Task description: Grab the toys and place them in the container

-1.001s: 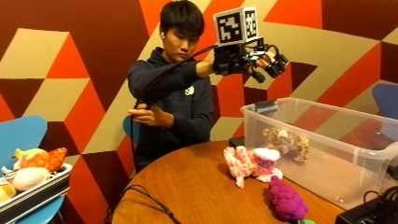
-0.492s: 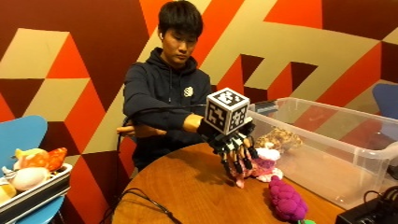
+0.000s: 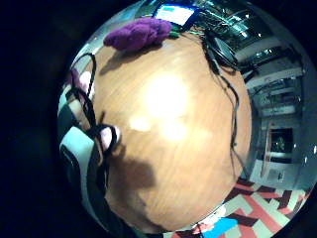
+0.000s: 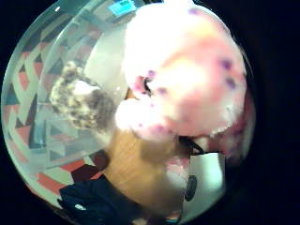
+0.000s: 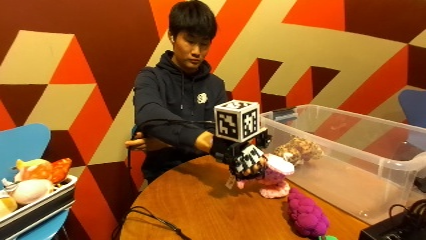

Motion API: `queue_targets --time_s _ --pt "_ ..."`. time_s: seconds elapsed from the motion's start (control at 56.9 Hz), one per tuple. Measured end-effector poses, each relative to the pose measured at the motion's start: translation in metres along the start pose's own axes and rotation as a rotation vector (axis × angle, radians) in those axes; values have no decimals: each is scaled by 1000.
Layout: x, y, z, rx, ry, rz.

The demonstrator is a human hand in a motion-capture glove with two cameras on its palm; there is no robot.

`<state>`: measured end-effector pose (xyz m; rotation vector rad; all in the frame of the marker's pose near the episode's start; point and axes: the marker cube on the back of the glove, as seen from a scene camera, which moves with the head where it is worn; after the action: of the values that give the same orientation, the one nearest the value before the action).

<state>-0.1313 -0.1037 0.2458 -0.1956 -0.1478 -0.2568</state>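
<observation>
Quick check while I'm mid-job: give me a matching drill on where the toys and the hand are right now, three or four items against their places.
Things:
1. pink plush toy
2. purple grape toy
3. speckled plush toy
4. gloved right hand

Places:
A. inside the clear container
B. on the table, near the edge closest to the camera, untouched
C. on the table beside the container, under the hand
D. reaching down onto the pink plush toy

Pairs: 1-C, 2-B, 3-A, 4-D
</observation>
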Motion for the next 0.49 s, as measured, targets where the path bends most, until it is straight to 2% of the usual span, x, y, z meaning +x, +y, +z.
queue_targets --time_s 0.123,0.334,0.492 --pt "6 2 -64 41 8 -18" --pt "-18 4 -195 227 33 -60" --pt "-71 -5 -246 340 -44 -95"
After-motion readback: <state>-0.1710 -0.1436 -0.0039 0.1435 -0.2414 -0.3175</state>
